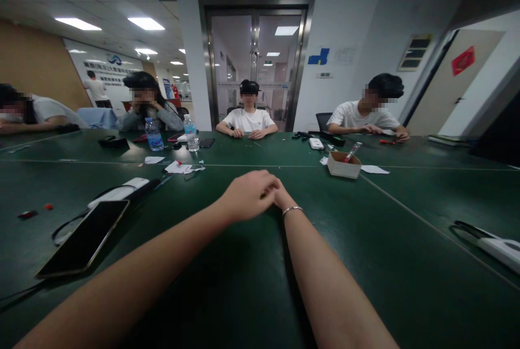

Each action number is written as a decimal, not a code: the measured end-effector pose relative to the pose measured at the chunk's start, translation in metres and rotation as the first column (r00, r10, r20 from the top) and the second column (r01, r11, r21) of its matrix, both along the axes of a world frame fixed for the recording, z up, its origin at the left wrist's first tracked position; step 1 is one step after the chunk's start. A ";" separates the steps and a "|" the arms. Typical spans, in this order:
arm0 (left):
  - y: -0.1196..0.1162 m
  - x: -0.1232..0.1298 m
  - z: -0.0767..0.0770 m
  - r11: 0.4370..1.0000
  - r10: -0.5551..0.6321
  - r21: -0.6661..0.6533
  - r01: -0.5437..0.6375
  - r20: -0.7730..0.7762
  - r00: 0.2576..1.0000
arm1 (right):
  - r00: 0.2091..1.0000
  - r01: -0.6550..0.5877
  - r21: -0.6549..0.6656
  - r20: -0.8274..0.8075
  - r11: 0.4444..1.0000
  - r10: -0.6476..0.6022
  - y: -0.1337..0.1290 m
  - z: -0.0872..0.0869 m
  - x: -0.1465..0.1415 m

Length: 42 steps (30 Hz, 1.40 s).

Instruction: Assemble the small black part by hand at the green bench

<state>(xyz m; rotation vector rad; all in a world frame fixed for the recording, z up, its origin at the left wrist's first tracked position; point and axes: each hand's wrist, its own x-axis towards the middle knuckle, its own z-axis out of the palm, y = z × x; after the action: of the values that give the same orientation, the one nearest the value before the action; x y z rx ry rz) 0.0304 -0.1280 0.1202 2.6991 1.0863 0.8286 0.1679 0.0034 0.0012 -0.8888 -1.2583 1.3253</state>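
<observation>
My left hand (249,195) lies over my right hand (280,193) above the middle of the green table (244,262). The left fingers are bent and wrapped over the right hand, closed round it. Most of my right hand is hidden beneath them, so its fingers cannot be made out. A thin silver bracelet (292,209) circles my right wrist. To the left of my left forearm lies a phone (87,238) with a dark screen, beside a white device (117,192) with a black cable.
Beyond my hands stand two water bottles (154,135), paper scraps (179,167) and a small box (344,165) holding a tube. Another white device (504,249) lies at the far right. Several people sit round the table's far side.
</observation>
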 end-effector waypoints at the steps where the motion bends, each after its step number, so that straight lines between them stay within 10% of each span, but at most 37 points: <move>1: 0.027 -0.007 -0.006 0.992 0.126 -0.022 -0.126 0.030 0.992 | 1.000 -0.006 -0.016 -0.020 1.000 0.006 0.001 0.000 0.000; 4: 0.095 -0.023 -0.036 0.844 0.459 -0.338 -0.417 0.054 0.887 | 0.999 -0.024 -0.106 -0.043 0.994 0.020 0.001 0.002 -0.001; 8: 0.130 -0.023 -0.085 0.539 0.561 -0.815 -0.213 0.158 0.813 | 0.999 -0.010 -0.123 -0.034 0.992 0.006 0.001 0.005 -0.002; 14: 0.129 -0.019 -0.127 0.796 0.465 -0.586 -0.151 0.434 0.772 | 0.999 -0.037 -0.122 -0.016 0.992 0.035 0.000 0.006 -0.002; 42: 0.125 -0.022 -0.117 0.758 0.450 -0.652 0.012 0.536 0.715 | 0.996 -0.073 -0.141 -0.068 0.987 0.064 -0.004 0.010 0.001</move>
<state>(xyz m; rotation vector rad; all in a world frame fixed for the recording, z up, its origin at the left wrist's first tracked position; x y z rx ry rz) 0.0084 -0.0027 0.0031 1.5232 1.2244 1.1098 0.1686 -0.0009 0.0116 -0.9025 -1.1653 1.5024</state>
